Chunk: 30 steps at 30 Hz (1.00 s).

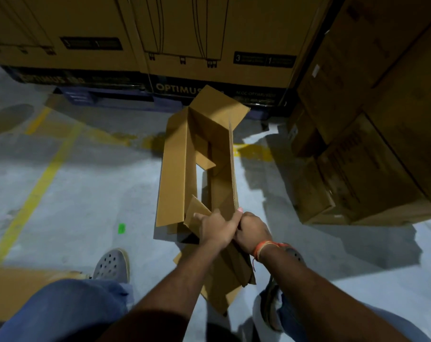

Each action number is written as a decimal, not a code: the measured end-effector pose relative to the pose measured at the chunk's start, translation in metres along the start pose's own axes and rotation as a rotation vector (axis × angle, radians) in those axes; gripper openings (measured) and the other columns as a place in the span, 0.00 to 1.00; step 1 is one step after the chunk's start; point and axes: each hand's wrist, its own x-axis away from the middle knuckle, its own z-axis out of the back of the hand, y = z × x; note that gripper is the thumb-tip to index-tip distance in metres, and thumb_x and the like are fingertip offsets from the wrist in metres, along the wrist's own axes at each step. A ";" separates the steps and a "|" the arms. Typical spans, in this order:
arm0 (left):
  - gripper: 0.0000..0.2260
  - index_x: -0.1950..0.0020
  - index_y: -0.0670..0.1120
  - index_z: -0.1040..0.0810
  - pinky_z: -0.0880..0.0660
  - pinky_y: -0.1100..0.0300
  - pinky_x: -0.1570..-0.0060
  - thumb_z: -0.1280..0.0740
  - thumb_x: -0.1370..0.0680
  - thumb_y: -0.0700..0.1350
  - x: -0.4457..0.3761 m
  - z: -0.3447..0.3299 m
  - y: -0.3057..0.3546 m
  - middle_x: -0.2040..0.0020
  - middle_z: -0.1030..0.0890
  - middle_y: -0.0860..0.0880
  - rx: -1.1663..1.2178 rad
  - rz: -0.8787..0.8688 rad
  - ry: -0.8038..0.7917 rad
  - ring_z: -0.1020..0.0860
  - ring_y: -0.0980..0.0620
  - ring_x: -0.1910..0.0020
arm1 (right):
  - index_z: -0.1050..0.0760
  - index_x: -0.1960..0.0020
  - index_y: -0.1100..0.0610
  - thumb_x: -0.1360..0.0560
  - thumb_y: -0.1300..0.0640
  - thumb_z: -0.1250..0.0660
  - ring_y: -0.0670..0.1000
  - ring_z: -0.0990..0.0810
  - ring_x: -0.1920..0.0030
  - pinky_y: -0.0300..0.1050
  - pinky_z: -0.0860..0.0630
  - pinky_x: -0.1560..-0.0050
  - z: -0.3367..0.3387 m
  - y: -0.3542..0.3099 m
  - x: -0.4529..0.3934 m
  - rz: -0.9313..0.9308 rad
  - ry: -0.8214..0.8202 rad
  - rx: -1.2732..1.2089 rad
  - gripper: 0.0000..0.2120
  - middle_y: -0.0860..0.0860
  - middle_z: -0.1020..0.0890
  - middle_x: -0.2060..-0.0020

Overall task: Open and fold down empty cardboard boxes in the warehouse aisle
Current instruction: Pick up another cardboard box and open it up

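Head view. The long empty cardboard box point(182, 169) lies on the concrete floor point(91, 183) in the aisle, running away from me, its top open and both ends open. Far-end flaps stand up and lean toward the stacked cartons; one inner flap hangs across the interior about midway. The floor shows through the box near that flap.

Near end: left hand point(215, 230) lies over a small end flap point(197, 214), fingers extended along the cardboard, index pointing left. I log this grip as spread, pressing rather than pinching. Right hand point(252, 232) sits just beside and touching the left, fingers curled round the near corner of the box's right wall; grip closed on the cardboard. Orange thread band point(261, 250) on the right wrist.

More flattened cardboard point(224, 282) lies under the forearms, between my feet. Grey perforated clog point(113, 265) to the left, blue jeans point(61, 312) in the foreground.

Outward: yellow floor lines point(40, 183), a small green mark point(121, 228). Large printed cartons point(209, 33) marked OPTIMUS line the back; more stacked cartons point(382, 144) on the right.
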 end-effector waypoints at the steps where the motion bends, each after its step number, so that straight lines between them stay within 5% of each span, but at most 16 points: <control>1: 0.43 0.22 0.44 0.33 0.29 0.48 0.33 0.41 0.25 0.75 0.003 0.001 0.006 0.19 0.48 0.33 0.000 0.003 0.003 0.32 0.35 0.27 | 0.23 0.40 0.60 0.19 0.55 0.38 0.56 0.21 0.49 0.42 0.30 0.54 0.001 -0.002 0.000 -0.004 0.006 -0.005 0.12 0.57 0.20 0.46; 3: 0.47 0.20 0.40 0.38 0.29 0.49 0.33 0.40 0.25 0.74 0.009 0.001 0.011 0.19 0.48 0.33 0.017 0.008 0.017 0.32 0.35 0.26 | 0.23 0.41 0.59 0.19 0.55 0.38 0.54 0.21 0.51 0.42 0.30 0.55 0.001 -0.004 0.002 -0.014 0.024 -0.002 0.11 0.56 0.19 0.47; 6: 0.46 0.24 0.39 0.32 0.24 0.50 0.36 0.40 0.27 0.75 0.010 -0.002 0.004 0.22 0.37 0.34 0.016 0.009 0.079 0.27 0.37 0.30 | 0.23 0.40 0.58 0.19 0.55 0.37 0.52 0.26 0.55 0.41 0.30 0.54 0.000 -0.006 0.006 -0.007 0.021 0.033 0.11 0.56 0.20 0.46; 11: 0.22 0.52 0.42 0.22 0.25 0.54 0.49 0.35 0.21 0.62 0.015 0.006 0.005 0.43 0.19 0.39 0.006 -0.082 0.195 0.21 0.40 0.42 | 0.25 0.37 0.59 0.18 0.55 0.41 0.56 0.21 0.49 0.45 0.26 0.49 0.007 -0.018 0.015 0.023 0.020 0.077 0.13 0.56 0.21 0.44; 13: 0.17 0.65 0.45 0.29 0.30 0.56 0.57 0.33 0.20 0.53 0.022 0.015 0.014 0.58 0.20 0.43 0.062 -0.115 0.228 0.20 0.41 0.52 | 0.25 0.36 0.58 0.19 0.58 0.42 0.57 0.20 0.45 0.48 0.25 0.45 0.010 -0.029 0.021 0.060 0.023 0.112 0.14 0.56 0.21 0.42; 17: 0.16 0.72 0.43 0.31 0.36 0.57 0.69 0.34 0.24 0.40 0.031 0.034 0.027 0.74 0.31 0.47 0.119 -0.192 0.253 0.27 0.48 0.69 | 0.24 0.37 0.57 0.21 0.60 0.41 0.56 0.20 0.45 0.45 0.26 0.46 0.019 -0.047 0.032 0.112 0.055 0.146 0.15 0.55 0.21 0.43; 21: 0.17 0.73 0.43 0.30 0.40 0.58 0.72 0.33 0.24 0.39 0.033 0.049 0.028 0.76 0.32 0.51 0.238 -0.289 0.284 0.32 0.53 0.73 | 0.22 0.39 0.55 0.24 0.60 0.39 0.55 0.19 0.51 0.44 0.26 0.51 0.030 -0.061 0.040 0.113 0.145 0.083 0.15 0.54 0.22 0.45; 26: 0.17 0.66 0.38 0.24 0.27 0.49 0.67 0.36 0.26 0.51 0.044 0.066 0.028 0.69 0.21 0.41 0.475 -0.438 0.185 0.23 0.48 0.68 | 0.23 0.38 0.55 0.21 0.56 0.42 0.54 0.23 0.48 0.49 0.22 0.46 0.044 -0.076 0.053 0.072 0.281 0.024 0.15 0.52 0.28 0.44; 30: 0.15 0.67 0.41 0.27 0.34 0.55 0.64 0.34 0.21 0.43 0.051 0.091 0.002 0.69 0.28 0.47 0.716 -0.469 0.136 0.30 0.52 0.66 | 0.28 0.35 0.56 0.21 0.52 0.43 0.56 0.26 0.41 0.49 0.26 0.42 0.036 -0.107 0.065 0.142 0.361 0.123 0.17 0.53 0.30 0.40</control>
